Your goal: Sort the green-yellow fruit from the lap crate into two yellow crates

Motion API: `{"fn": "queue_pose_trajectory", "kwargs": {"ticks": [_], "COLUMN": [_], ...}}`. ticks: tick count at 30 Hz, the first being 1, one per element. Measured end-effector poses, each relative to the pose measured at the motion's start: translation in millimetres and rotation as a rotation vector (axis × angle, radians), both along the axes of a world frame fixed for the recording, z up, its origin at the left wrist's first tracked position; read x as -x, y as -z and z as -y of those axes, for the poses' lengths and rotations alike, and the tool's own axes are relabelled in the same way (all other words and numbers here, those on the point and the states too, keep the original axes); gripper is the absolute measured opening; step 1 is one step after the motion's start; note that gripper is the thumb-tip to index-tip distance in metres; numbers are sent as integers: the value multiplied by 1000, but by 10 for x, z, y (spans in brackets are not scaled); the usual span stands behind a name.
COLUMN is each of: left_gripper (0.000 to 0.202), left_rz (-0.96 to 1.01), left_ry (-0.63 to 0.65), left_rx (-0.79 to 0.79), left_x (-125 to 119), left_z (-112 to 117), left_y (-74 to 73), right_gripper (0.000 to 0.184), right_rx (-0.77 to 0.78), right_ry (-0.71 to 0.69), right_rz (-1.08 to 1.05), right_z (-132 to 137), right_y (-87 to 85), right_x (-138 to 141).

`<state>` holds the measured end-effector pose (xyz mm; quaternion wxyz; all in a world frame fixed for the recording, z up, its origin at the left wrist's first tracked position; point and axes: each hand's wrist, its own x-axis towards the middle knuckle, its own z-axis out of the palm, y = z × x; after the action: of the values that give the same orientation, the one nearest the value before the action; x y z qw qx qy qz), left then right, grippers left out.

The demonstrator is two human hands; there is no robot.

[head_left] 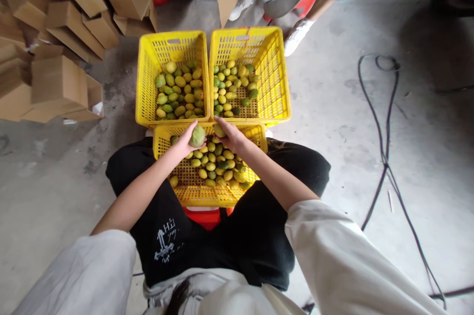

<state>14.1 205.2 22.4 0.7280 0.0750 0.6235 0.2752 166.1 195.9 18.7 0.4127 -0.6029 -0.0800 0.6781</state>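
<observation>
Round green fruit point(197, 136) sits in the left hand point(185, 143), whose fingers curl around its underside and side in a cupped grip. It is held above the far rim of the near yellow plastic mesh crate point(163, 133), which rests between the person's knees. Just to its right, a smaller pale yellow-green fruit point(219, 131) is pinched between the fingers and thumb of the right hand point(232, 138), over the same rim. The two fruits are near each other but do not touch.

Sweeping from the left: a heap of plain brown cardboard boxes point(59, 78) lies on the grey concrete floor point(333, 122). Next stands the far-left yellow crate point(172, 41), holding larger green and yellow fruit, and it touches the far-right yellow crate point(274, 83), which holds smaller ones. The near crate below them has a loose layer of mixed fruit. Beyond the far-right crate, another person's white shoe point(295, 36) shows. Well to the right, a thin black cable point(385, 157) trails across the floor.
</observation>
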Motion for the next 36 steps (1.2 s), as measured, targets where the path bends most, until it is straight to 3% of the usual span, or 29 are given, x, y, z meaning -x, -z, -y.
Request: {"fn": "queue_pose_trajectory", "kwargs": {"ticks": [4,9,15,20,25,31,36], "left_gripper": [15,15,29,24,20,19,26], "left_rz": [-5,-37,-36,-37,-39,-58,-44], "left_ry": [7,-112,-73,-19,-68,-77,-39], "left_rx": [-112,-46,37,-66,-109,-32,-42], "left_x": [-8,-4,-10,5,2,-7,4], "left_z": [5,-24,-25,-6,-3,-32,-22], "left_y": [-47,-70,-41,-39,-83,-45,-32], "right_gripper": [16,26,20,16,23,26,12], "right_rx": [4,104,94,-10,115,126,22], "right_ry": [-24,4,37,46,56,125,125], "right_rz": [18,18,-34,-25,-49,-81,-66], "right_z": [15,-36,-42,-6,-47,-75,-37], "right_y": [-78,-50,-21,-60,-58,-55,-62], "right_x": [13,-10,-20,-10,-41,-39,-9]}}
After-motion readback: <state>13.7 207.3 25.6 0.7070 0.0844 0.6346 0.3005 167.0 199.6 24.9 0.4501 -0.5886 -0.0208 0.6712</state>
